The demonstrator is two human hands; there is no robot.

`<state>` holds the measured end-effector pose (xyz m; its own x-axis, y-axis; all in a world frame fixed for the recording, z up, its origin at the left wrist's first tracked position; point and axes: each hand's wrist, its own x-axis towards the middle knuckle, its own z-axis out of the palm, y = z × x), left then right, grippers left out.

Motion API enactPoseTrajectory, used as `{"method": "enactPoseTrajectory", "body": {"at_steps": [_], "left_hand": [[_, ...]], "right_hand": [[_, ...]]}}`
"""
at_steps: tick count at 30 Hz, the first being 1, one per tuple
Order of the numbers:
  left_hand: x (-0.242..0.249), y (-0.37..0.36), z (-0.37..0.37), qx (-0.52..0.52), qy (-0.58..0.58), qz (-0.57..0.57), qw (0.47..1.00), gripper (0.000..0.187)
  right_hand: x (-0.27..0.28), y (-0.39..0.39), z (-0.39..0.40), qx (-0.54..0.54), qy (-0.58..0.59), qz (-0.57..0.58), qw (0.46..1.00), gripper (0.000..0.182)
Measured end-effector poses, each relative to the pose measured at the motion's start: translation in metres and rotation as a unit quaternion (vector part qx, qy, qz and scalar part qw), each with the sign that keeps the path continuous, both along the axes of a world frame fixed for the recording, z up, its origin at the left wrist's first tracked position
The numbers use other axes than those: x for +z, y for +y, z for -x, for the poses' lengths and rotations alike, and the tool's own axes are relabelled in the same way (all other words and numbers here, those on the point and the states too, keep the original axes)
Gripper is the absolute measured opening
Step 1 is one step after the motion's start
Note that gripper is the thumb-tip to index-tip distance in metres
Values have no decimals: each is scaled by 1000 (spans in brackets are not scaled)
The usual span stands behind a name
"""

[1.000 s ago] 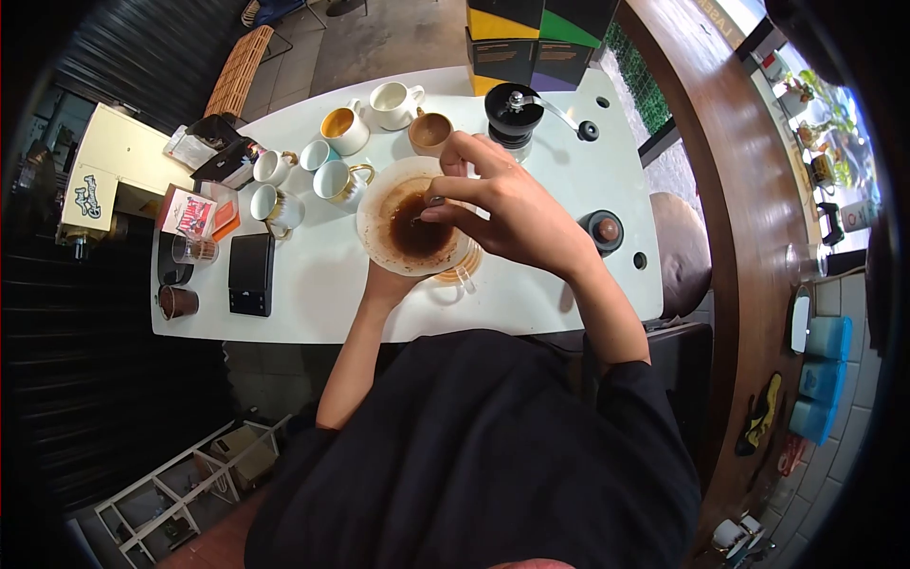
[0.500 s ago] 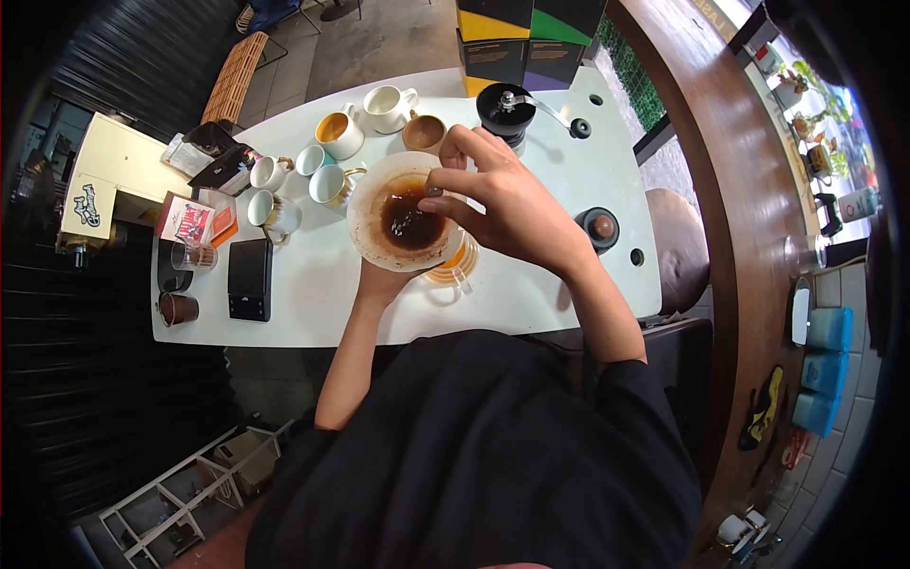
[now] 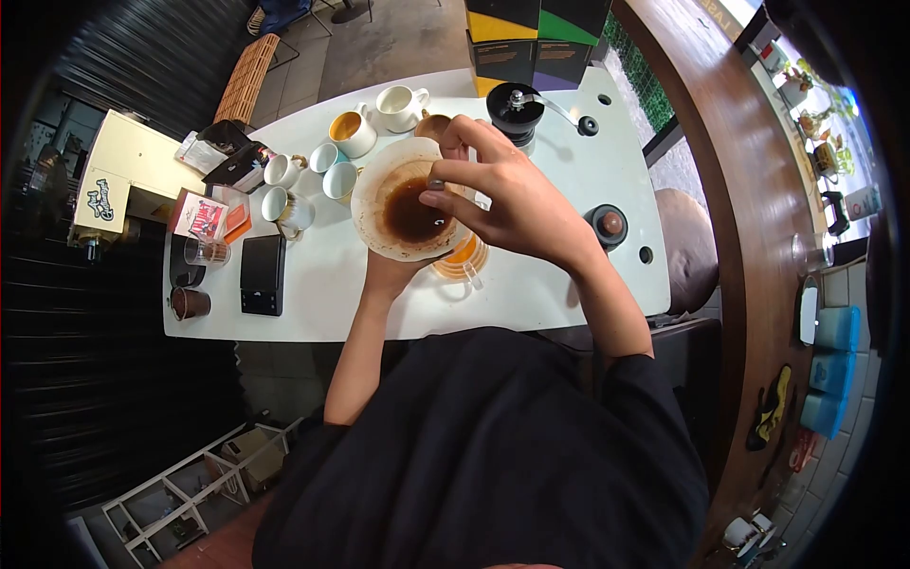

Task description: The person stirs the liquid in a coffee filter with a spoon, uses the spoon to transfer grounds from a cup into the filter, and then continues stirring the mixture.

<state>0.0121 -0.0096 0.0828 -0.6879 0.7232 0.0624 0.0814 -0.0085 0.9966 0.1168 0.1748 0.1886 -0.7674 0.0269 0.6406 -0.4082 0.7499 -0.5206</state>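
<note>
A white coffee dripper (image 3: 369,220) is lifted over the table, lined with a paper filter (image 3: 403,163) holding dark, wet coffee (image 3: 413,214). My left hand (image 3: 396,275) supports the dripper from below, its fingers mostly hidden behind it. At the right side of the filter, my right hand (image 3: 507,194) has thumb and forefinger drawn together above the coffee. Whatever lies between those fingertips is too small to make out. Partly covered by the dripper, a glass server (image 3: 464,266) with amber bands stands on the table just behind it.
Several cups, including a white mug (image 3: 398,109), stand beyond the dripper. A hand grinder (image 3: 515,112) with its crank is behind my right hand; a round black object with a brown knob (image 3: 608,225) sits right. A black scale (image 3: 263,275) lies left on the white table (image 3: 327,318).
The whole view has shifted slightly, so the table appears a little further right. The dripper's opening has turned a bit; both hands keep nearly the same pose.
</note>
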Motion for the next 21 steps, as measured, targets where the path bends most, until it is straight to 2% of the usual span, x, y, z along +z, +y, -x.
{"method": "enactPoseTrajectory", "body": {"at_steps": [14, 19, 21], "left_hand": [[11, 5, -8, 10, 33, 28, 999, 82], [9, 8, -9, 15, 21, -19, 999, 78], [4, 10, -7, 11, 14, -33, 999, 79]], "right_hand": [[3, 2, -11, -21, 13, 25, 999, 16], [2, 5, -14, -51, -10, -7, 999, 16], [-1, 3, -15, -15, -17, -6, 1000, 16]]}}
